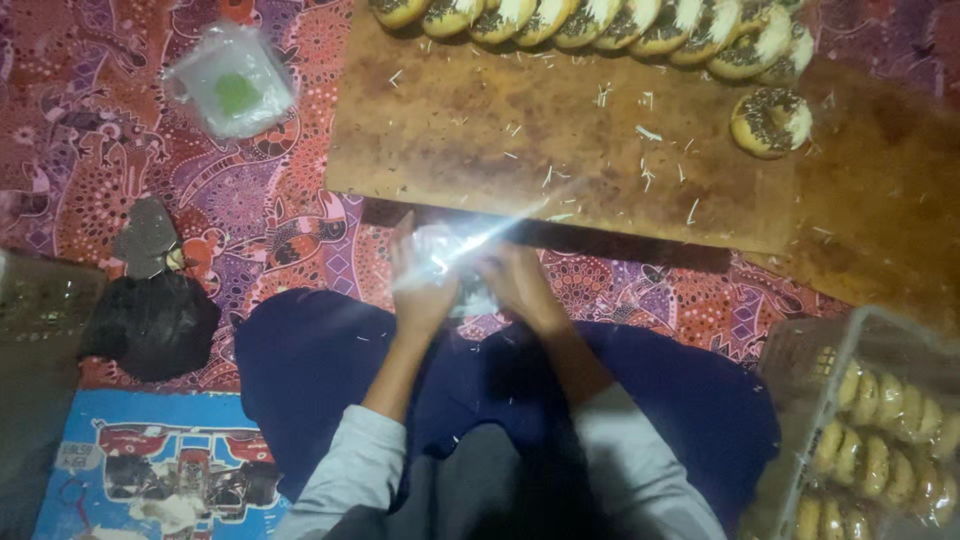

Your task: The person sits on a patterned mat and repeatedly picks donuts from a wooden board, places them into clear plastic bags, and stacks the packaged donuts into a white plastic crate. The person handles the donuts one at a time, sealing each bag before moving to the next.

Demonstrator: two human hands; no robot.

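Both hands, left hand (425,290) and right hand (515,280), grip a clear plastic bag (450,258) at frame centre, stretching it apart. Above, the wooden board (520,130) carries a doughnut row (600,20); lower right, a basket (800,350) holds wrapped ones.

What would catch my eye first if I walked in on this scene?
Probably the clear plastic bag glinting at the centre, held between the left hand and right hand above the person's lap. Next, the row of doughnuts along the far edge of the wooden board, with one doughnut lying apart at the right. A basket of wrapped doughnuts sits at lower right.
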